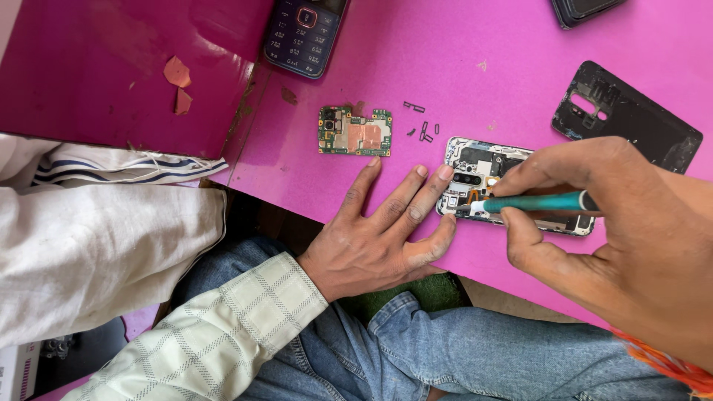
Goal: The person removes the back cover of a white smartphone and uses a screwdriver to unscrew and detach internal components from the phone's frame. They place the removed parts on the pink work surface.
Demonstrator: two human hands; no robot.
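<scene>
The opened phone [520, 189] lies flat on the pink table [460, 67], its long axis running left to right, tilted slightly down toward the right, its bare insides facing up: metal shields, dark camera parts, glinting edges. The left hand [382, 230] is spread open, palm down, fingertips pressing the phone's left end. The right hand [616, 238] is pinched around a slim teal screwdriver [531, 202], which lies almost level and points left, its tip down among the parts near the phone's left end. Up and left of the phone sits a loose green circuit board [355, 131] with copper-coloured patches, and small dark bits [420, 126] lie scattered between them. A matte black back cover [631, 119] rests to the upper right, and a dark keypad phone [303, 33] sits at the top edge.
</scene>
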